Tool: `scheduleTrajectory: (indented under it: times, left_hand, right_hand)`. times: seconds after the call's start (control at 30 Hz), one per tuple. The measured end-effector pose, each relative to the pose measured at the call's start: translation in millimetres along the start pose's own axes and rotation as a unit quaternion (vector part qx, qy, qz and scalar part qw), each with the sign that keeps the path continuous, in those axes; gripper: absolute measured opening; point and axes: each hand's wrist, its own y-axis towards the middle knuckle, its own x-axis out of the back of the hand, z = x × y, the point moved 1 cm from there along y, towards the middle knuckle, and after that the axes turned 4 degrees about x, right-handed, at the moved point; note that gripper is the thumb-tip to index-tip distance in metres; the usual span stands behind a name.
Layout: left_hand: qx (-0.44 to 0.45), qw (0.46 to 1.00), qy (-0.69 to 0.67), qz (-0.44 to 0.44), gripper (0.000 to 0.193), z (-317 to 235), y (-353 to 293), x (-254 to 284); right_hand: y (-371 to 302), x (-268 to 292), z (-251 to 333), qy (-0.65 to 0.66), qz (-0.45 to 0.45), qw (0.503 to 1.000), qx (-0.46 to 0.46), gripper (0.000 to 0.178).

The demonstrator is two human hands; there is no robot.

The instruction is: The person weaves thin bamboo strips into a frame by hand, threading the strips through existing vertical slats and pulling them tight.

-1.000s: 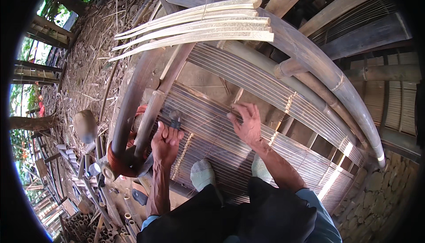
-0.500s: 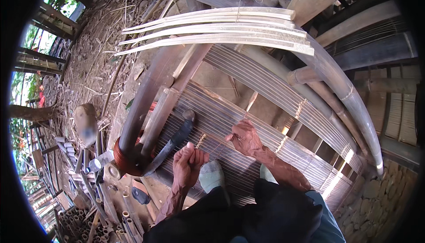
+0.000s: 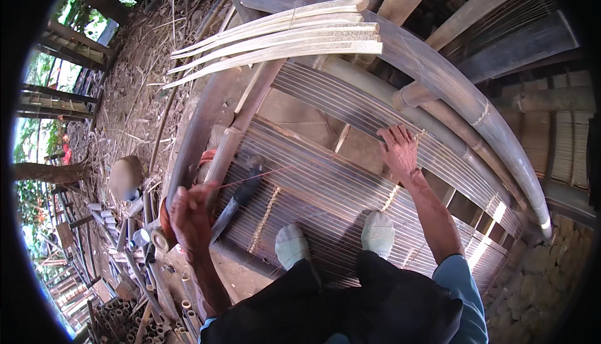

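Observation:
My left hand (image 3: 191, 215), blurred, is closed at the left of the bamboo slat platform (image 3: 307, 200), with a thin red cord (image 3: 256, 176) coming out of it. The cord runs straight through the air toward my right hand (image 3: 399, 150), fading before it gets there. My right hand's fingers are bent down over the far slats, near a woven binding; what lies in them is hidden. Below the cord, a long tool with a dark middle and a greyish end (image 3: 245, 189) lies on the slats. My feet in pale socks (image 3: 292, 244) stand on the platform.
Split bamboo strips (image 3: 282, 46) lie across the frame at the far side. Thick bamboo poles (image 3: 463, 100) border the platform at right. Red cord is wound at the left post (image 3: 166, 215). Cut bamboo pieces (image 3: 119, 319) stand at lower left.
My hands have moved apart: the left one to the left and up, the right one to the right and away from me. The red cord now shows stretched between them.

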Motion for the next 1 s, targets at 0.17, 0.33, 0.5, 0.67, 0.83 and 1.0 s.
scheduleTrajectory:
  times: [0.17, 0.33, 0.5, 0.67, 0.83, 1.0]
  left_hand:
    - [-0.059, 0.998, -0.032, 0.011, 0.036, -29.9, 1.6, 16.8]
    - [-0.047, 0.997, -0.035, -0.05, 0.038, -40.3, 7.0, -18.8]
    - [0.042, 0.973, 0.228, -0.005, 0.023, -2.1, 47.1, -79.5]
    - [-0.055, 0.887, 0.451, 0.08, 0.022, 45.9, 76.3, -122.5]
    - [-0.141, 0.84, 0.508, 0.13, 0.018, 94.0, 100.0, -143.4]
    - [-0.152, 0.749, 0.625, 0.158, 0.012, 167.7, 122.1, -174.2]
  right_hand:
    - [-7.1, -4.8, 11.8, 0.031, 0.028, 0.999, -0.019, 0.03]
    - [-24.4, 6.5, 35.6, 0.191, 0.056, 0.976, -0.085, 0.024]
    - [-25.0, -6.8, 22.3, 0.229, 0.074, 0.961, -0.134, 0.025]
    - [-19.7, 5.1, 31.6, 0.342, 0.202, 0.882, -0.253, 0.026]
    - [-26.9, 11.6, 31.9, 0.266, 0.135, 0.939, -0.173, 0.024]
    - [2.7, -10.2, 27.0, 0.267, 0.146, 0.919, -0.253, 0.029]
